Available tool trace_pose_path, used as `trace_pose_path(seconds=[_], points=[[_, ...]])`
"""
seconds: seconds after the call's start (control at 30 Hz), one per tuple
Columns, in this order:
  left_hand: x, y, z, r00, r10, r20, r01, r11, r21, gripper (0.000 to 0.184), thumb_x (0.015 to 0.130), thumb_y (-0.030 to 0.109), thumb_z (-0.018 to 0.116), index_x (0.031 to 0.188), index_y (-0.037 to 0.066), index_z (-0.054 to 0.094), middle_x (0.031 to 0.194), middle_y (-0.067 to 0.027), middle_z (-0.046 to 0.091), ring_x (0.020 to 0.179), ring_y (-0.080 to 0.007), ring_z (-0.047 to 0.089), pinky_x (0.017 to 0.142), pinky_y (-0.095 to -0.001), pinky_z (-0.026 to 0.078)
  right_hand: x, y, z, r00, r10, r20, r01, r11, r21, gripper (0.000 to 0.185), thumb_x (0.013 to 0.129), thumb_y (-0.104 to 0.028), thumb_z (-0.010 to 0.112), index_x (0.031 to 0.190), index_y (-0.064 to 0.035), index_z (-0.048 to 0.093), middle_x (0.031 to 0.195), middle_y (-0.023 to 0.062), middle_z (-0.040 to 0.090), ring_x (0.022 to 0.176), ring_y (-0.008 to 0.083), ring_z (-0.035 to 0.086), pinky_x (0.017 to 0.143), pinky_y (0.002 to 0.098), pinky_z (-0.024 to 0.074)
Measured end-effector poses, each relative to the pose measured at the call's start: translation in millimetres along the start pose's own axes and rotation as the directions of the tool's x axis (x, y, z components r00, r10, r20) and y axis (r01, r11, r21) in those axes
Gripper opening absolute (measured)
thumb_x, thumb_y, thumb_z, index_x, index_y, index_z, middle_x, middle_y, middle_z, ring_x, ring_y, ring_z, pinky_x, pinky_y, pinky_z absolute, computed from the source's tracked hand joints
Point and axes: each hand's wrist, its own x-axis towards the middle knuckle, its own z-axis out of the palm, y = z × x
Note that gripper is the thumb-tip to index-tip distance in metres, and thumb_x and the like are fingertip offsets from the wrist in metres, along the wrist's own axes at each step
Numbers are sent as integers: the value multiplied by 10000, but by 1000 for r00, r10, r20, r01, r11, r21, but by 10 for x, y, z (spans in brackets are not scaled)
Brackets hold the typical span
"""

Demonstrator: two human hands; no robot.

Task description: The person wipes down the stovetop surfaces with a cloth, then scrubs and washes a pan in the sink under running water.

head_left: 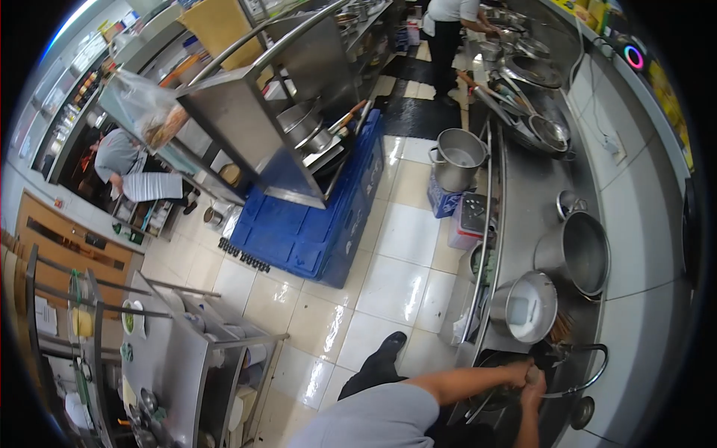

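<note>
My left hand (pixel 515 372) and my right hand (pixel 534 384) meet at the lower right, above the sink area. Both sets of fingers are closed around a small greyish thing (pixel 532 373), too small to make out. Beneath my left forearm is a dark, round pan-like vessel (pixel 489 396), partly hidden by the arm. To the right of my hands curves a chrome tap (pixel 602 360). Just beyond them stands a steel pot (pixel 550 306) with white, foamy-looking contents and a pale item in it.
A larger steel pot (pixel 602 257) sits farther along the counter (pixel 515 224), then stacked woks and pans (pixel 553 134). A stockpot (pixel 458 158) stands left of the counter rail. Blue bins (pixel 291 224) flank the tiled aisle. Two other people (pixel 447 37) (pixel 119 160) are farther off.
</note>
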Motion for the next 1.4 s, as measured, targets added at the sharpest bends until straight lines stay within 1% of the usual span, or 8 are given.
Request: trace_pose_path(seconds=[0.1, 0.23, 0.4, 0.47, 0.7, 0.8, 0.93, 1.4], points=[[-564, 50, -85, 840, 434, -326, -327, 884, 334, 658, 740, 71, 708, 1357, 102, 483, 1460, -195, 428, 1218, -356, 558, 915, -474, 507, 10, 364, -389, 283, 475, 833, -946, -4, 324, 97, 885, -171, 613, 819, -150, 545, 619, 10, 485, 461, 176, 478, 413, 327, 409], [-621, -27, -252, 737, 669, -95, -539, 666, 516, 501, 804, 128, 639, 1289, 91, 521, 1299, -217, 543, 1037, -383, 648, 815, -480, 543, -26, -160, -350, -75, 144, 987, -993, 83, -88, 204, 861, -166, 631, 706, -170, 498, 525, -22, 418, 403, 124, 424, 327, 280, 282], [-269, -68, -104, 928, 372, 32, -317, 738, 596, 187, 758, 234, 673, 853, 77, 703, 800, -155, 721, 736, -349, 714, 646, -460, 560, -189, -6, -69, 206, 603, 771, -806, 552, -216, 233, 786, -117, 707, 608, -83, 562, 491, 92, 537, 449, 206, 566, 345, 361, 361], [-73, -154, 10, 951, 309, -1, -261, 804, 534, 186, 706, 252, 740, 766, 78, 711, 831, -191, 717, 725, -341, 712, 631, -447, 555, -386, 235, 67, 951, -40, 305, 194, 848, -493, 112, 761, -123, 703, 698, -38, 667, 577, 161, 622, 565, 330, 636, 497, 448, 492], [-363, 348, -92, 992, -111, -63, 80, 923, -377, 734, 675, 116, 766, 1349, 55, 481, 1145, -250, 638, 1097, -353, 627, 951, -451, 491, -308, -259, -310, 946, 296, 134, -216, 881, -422, 363, 844, -138, 638, 1194, -51, 595, 1090, 225, 665, 1071, 432, 618, 927, 466, 496], [-746, 319, -18, 880, 475, -5, -381, 710, 592, 947, 653, 77, 787, 1488, 217, 365, 1604, -83, 204, 1421, -390, 306, 995, -627, 434, -424, -5, -498, 297, 560, 773, -954, 147, 261, 125, 838, -117, 668, 907, -93, 567, 686, -6, 493, 541, 96, 458, 456, 269, 360], [-534, 65, -46, 909, 344, 233, -413, 812, 411, 574, 780, 197, 696, 1328, 137, 537, 1294, -252, 573, 1048, -416, 657, 866, -491, 548, -462, -596, -445, 145, 379, 914, -989, 42, 140, 222, 799, -164, 727, 764, -125, 511, 576, -50, 412, 494, 36, 402, 386, 177, 265], [-1048, 134, 696, 936, 89, 339, -133, 985, 109, 263, 779, 176, 675, 984, 20, 728, 952, -233, 714, 941, -379, 687, 849, -430, 533, -1200, -1363, -551, 777, 475, 414, -120, 757, -643, 214, 841, -252, 587, 856, -108, 746, 885, 180, 721, 825, 381, 710, 709, 506, 570]])
